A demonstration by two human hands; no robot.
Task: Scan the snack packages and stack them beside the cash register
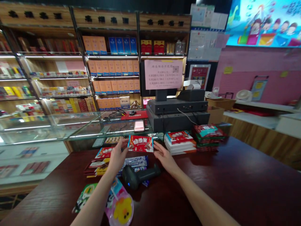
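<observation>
Between my two hands a red snack packet (141, 143) with white lettering and blue ends is held up, its printed face toward me. My left hand (119, 154) pinches its left end, and my right hand (163, 156) grips the right end. Below it a black barcode scanner (138, 176) lies on the dark wooden counter, on top of blue-purple packets (135, 161). Beside my left wrist sits a pile of flat packets (96, 168), with another red packet (103, 153) on top. Close to my left forearm are a pink pouch with a yellow duck (122, 211) and a green packet (88, 194).
Right of my hands stand a stack of white boxes topped by a red packet (180, 144) and a stack of red-green packets (208, 138). Behind them is a cash register (176, 114) with a pink sign (163, 74). A glass display case (82, 128) runs along the back left.
</observation>
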